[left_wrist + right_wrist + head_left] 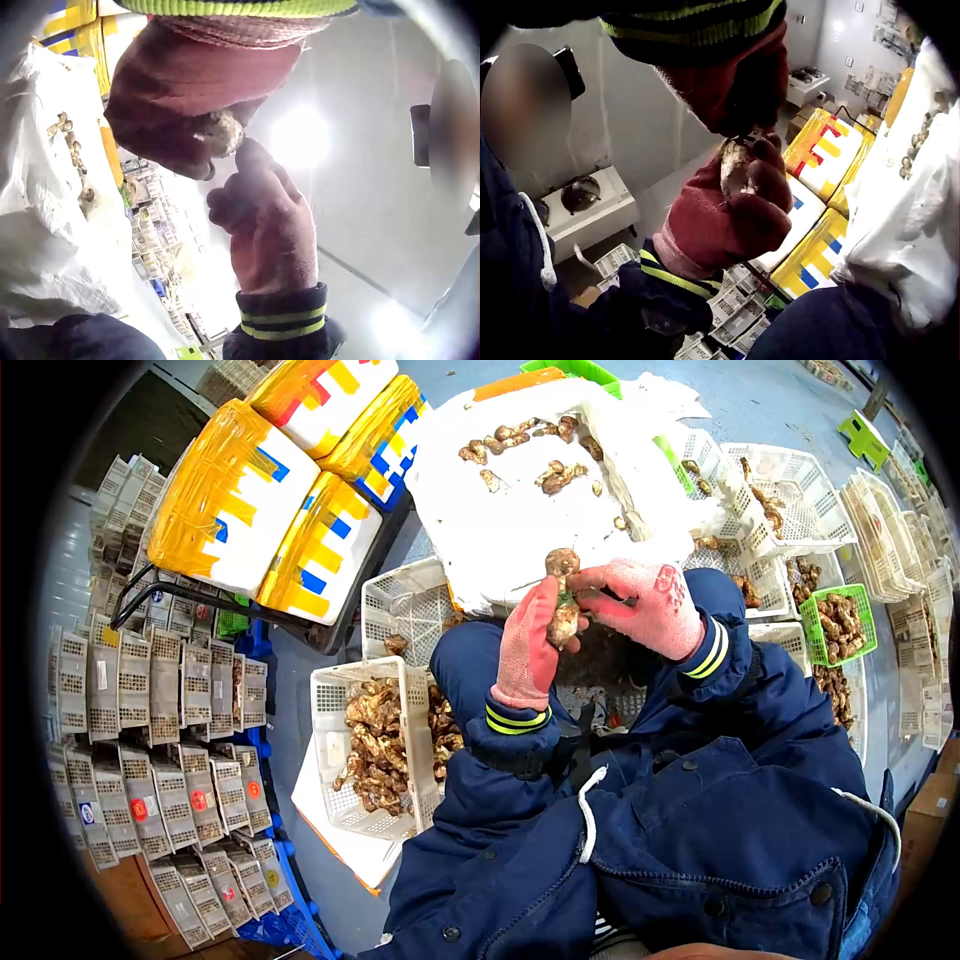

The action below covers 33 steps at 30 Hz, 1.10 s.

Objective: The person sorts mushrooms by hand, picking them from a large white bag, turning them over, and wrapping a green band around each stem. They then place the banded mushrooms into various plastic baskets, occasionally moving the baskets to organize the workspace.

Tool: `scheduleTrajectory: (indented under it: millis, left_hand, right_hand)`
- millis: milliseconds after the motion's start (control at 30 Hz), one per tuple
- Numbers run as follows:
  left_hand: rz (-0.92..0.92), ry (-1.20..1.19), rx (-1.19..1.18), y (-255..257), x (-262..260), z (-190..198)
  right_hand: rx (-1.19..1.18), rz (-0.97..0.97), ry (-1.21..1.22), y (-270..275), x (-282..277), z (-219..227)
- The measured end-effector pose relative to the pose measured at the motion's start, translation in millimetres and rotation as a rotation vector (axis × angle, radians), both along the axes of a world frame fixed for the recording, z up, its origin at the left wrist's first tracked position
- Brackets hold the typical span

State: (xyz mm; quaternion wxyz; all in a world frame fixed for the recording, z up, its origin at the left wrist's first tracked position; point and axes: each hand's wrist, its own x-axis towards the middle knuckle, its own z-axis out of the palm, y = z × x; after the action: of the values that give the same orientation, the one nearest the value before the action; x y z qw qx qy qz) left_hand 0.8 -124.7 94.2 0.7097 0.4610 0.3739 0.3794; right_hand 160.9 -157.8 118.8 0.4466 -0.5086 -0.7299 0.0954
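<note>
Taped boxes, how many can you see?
4, at upper left of the head view: a left box, a top box, a right box and a bottom box. More could hide underneath.

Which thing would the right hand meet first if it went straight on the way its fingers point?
Most likely the mushroom in the left hand: the right hand points across at it from close by. Whether they touch is unclear.

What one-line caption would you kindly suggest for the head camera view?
Gloved left hand gripping a mushroom, right hand close beside it, a white basket of mushrooms nearby.
</note>
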Motion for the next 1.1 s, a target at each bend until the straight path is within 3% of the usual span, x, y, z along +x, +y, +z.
scheduleTrajectory:
  millis: [233, 300, 433, 500, 633, 833, 867, 1000, 1100]
  left_hand:
    - [0.071, -0.061, -0.013, -2, 5, 1]
    - [0.069, 0.045, 0.025, -3, 6, 4]
    - [0.080, 0.031, 0.031, -6, 7, 2]
    - [0.053, 0.161, 0.133, -6, 7, 0]
    - [0.067, 0.077, 0.081, -7, 9, 1]
    - [0.064, -0.008, 0.012, -9, 11, 0]
    - [0.071, -0.002, 0.036, -9, 12, -1]
    - [0.078, 0.000, 0.141, -9, 12, -1]
    - [0.096, -0.074, 0.075, -10, 14, 1]
  right_hand:
    - [0.112, 0.007, -0.158, 1, -2, 2]
    - [0.132, 0.007, -0.193, 1, -2, 2]
    - [0.083, 0.011, -0.224, 2, 0, 1]
    - [0.087, 0.010, -0.256, 3, 0, 0]
    - [0.098, 0.041, -0.166, 4, 0, -1]
    - [-0.230, -0.095, 0.451, -5, -13, -8]
    - [-0.363, -0.135, 0.465, -7, -12, -6]
    - [-0.342, -0.171, 0.540, -7, -16, -12]
    - [-0.253, -0.214, 0.435, -7, -16, -11]
